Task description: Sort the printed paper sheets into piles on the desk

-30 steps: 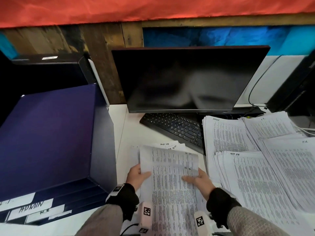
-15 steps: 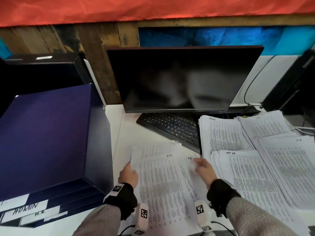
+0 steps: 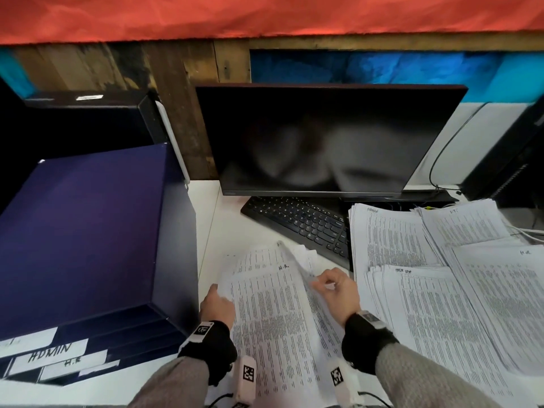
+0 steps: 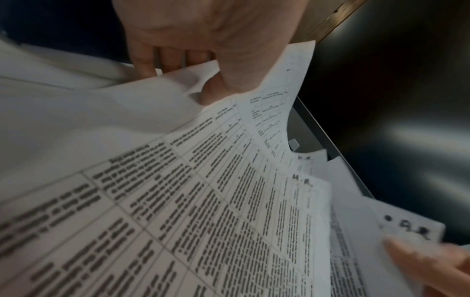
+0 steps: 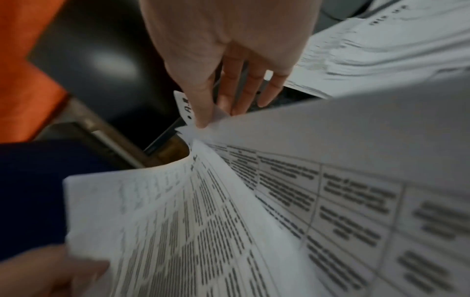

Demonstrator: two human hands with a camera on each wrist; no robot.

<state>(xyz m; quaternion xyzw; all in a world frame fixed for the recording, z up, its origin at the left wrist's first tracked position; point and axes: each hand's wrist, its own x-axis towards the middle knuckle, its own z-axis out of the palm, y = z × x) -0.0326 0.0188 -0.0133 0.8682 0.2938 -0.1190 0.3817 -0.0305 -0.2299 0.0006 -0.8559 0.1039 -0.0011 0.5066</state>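
A loose stack of printed sheets (image 3: pixel 270 325) lies on the white desk in front of me. My left hand (image 3: pixel 219 293) grips its left edge, with the thumb on top and the fingers (image 4: pixel 150 64) beneath. My right hand (image 3: pixel 321 282) pinches the top right corner of the top sheet (image 5: pixel 189 112), marked "A.R", between thumb and fingers and holds it lifted and curled. The sheet under it (image 4: pixel 254 201) is marked "H.R." Sorted piles (image 3: pixel 441 319) overlap one another on the right of the desk.
A dark monitor (image 3: pixel 323 136) and a black keyboard (image 3: pixel 297 222) stand behind the stack. A dark blue set of file drawers (image 3: pixel 88 231) with labels "ADMIN" and "H.R" fills the left side. A black cable (image 3: pixel 435 160) runs at the back right.
The stack, held up a second ago, came down onto the desk. My right hand then moved to the top sheet's right corner and peeled it up, baring the "H.R." sheet.
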